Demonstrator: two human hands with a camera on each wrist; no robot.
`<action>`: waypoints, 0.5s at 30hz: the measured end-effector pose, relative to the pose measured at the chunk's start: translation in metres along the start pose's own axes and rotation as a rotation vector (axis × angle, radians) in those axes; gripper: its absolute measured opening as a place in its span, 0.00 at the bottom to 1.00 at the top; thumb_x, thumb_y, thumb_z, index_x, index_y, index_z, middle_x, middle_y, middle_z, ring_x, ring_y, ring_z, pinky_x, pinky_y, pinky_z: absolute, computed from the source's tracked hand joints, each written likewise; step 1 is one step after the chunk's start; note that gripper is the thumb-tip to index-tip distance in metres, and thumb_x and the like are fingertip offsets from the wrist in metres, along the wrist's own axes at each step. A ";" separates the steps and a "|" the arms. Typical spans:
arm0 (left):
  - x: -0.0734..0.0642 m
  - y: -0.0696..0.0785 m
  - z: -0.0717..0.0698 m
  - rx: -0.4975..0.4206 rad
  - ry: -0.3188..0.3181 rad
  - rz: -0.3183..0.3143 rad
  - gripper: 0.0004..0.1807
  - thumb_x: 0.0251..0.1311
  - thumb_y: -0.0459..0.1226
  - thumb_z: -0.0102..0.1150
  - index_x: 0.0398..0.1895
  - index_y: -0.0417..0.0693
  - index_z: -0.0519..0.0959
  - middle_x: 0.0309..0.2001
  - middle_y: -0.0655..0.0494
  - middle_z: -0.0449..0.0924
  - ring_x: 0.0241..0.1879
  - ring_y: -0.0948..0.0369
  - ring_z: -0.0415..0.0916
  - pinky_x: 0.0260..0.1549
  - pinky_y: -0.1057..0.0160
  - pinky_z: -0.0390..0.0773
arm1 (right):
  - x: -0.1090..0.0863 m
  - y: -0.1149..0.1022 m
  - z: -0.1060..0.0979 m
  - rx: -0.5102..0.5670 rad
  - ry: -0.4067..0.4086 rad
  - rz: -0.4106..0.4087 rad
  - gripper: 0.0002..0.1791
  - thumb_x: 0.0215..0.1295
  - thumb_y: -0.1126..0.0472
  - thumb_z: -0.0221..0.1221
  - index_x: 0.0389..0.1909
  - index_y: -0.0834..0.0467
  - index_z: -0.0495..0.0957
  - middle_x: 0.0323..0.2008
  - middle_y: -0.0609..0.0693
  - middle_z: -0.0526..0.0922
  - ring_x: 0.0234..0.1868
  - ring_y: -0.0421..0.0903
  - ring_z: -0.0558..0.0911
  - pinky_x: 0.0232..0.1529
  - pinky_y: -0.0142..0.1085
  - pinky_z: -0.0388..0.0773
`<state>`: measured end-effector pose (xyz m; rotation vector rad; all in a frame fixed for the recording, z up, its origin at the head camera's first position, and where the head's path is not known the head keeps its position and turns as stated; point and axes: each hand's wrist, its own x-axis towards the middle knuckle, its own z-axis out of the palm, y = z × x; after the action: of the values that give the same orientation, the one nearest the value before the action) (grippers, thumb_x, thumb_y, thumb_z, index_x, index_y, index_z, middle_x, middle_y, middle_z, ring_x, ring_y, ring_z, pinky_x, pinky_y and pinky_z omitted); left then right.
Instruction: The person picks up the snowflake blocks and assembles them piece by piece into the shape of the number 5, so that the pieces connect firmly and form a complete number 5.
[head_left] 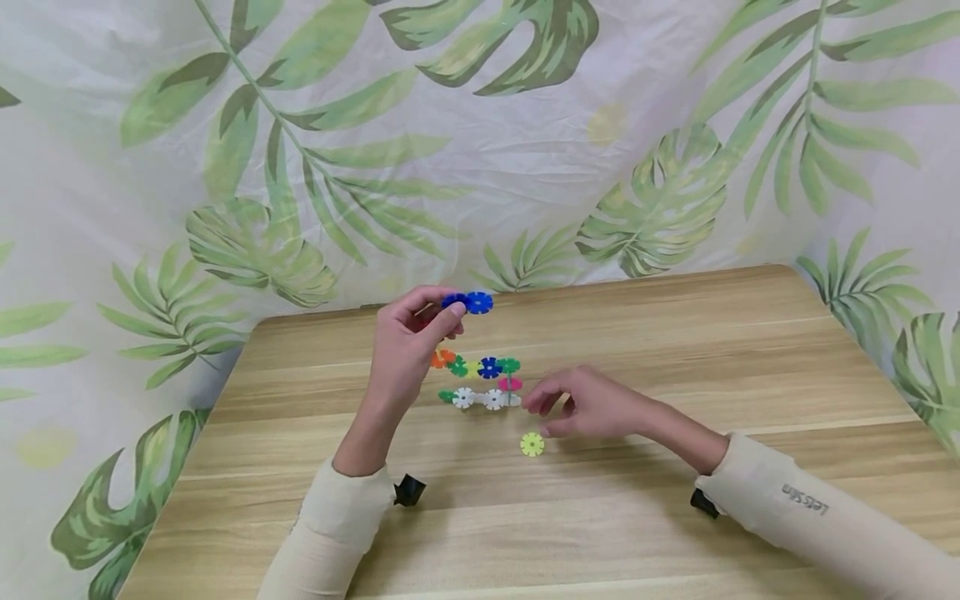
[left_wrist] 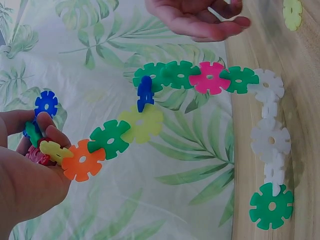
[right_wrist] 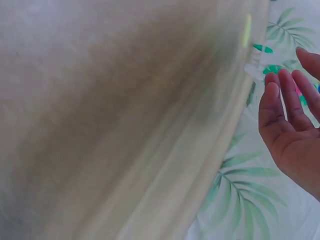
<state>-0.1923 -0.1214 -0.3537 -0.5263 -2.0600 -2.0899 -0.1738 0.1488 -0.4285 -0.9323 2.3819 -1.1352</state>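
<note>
My left hand (head_left: 408, 350) pinches the end of a chain of interlocking notched plastic discs; a blue disc (head_left: 480, 302) shows past its thumb. In the left wrist view, that hand (left_wrist: 30, 185) has blue, green, red and yellow discs among its fingers. From it the chain runs through an orange disc (left_wrist: 83, 160), a green disc (left_wrist: 109, 139) and others, to white discs (left_wrist: 270, 137) and a last green disc (left_wrist: 271, 206). My right hand (head_left: 596, 404) is beside the chain's right side, fingers loosely bent, holding nothing. Near its thumb lies a loose yellow-green disc (head_left: 532, 444).
The wooden table (head_left: 600, 525) spreads under both hands. Behind its far edge hangs a leaf-patterned cloth (head_left: 525, 167). A small black object (head_left: 408, 490) sits at the left cuff, and another (head_left: 704, 502) at the right cuff.
</note>
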 end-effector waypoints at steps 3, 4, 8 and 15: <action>0.000 0.000 0.000 0.006 -0.005 0.000 0.11 0.71 0.28 0.65 0.51 0.28 0.83 0.36 0.60 0.87 0.32 0.63 0.84 0.38 0.69 0.87 | 0.001 0.002 0.006 -0.041 -0.037 -0.012 0.19 0.66 0.64 0.73 0.58 0.58 0.87 0.54 0.52 0.90 0.54 0.49 0.88 0.50 0.37 0.88; -0.001 0.001 0.000 0.006 -0.007 0.002 0.11 0.71 0.28 0.65 0.51 0.27 0.83 0.36 0.61 0.87 0.32 0.63 0.84 0.38 0.69 0.87 | 0.001 0.003 0.008 -0.054 -0.048 -0.016 0.20 0.66 0.64 0.73 0.58 0.58 0.87 0.55 0.52 0.90 0.54 0.49 0.88 0.51 0.38 0.88; -0.001 0.001 0.000 0.005 -0.015 0.005 0.11 0.71 0.28 0.65 0.51 0.27 0.83 0.36 0.63 0.88 0.32 0.64 0.84 0.39 0.68 0.87 | 0.003 0.007 0.015 -0.090 -0.095 -0.026 0.21 0.64 0.64 0.74 0.58 0.56 0.88 0.53 0.48 0.90 0.52 0.46 0.87 0.52 0.37 0.87; -0.001 0.002 0.000 0.003 -0.023 0.009 0.10 0.71 0.28 0.65 0.51 0.27 0.83 0.36 0.61 0.88 0.32 0.63 0.83 0.38 0.69 0.87 | 0.006 0.008 0.025 -0.104 -0.117 -0.033 0.20 0.63 0.69 0.73 0.55 0.54 0.89 0.47 0.45 0.90 0.44 0.41 0.83 0.46 0.30 0.82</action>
<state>-0.1905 -0.1219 -0.3523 -0.5610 -2.0697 -2.0848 -0.1683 0.1343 -0.4506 -1.0459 2.3573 -0.9484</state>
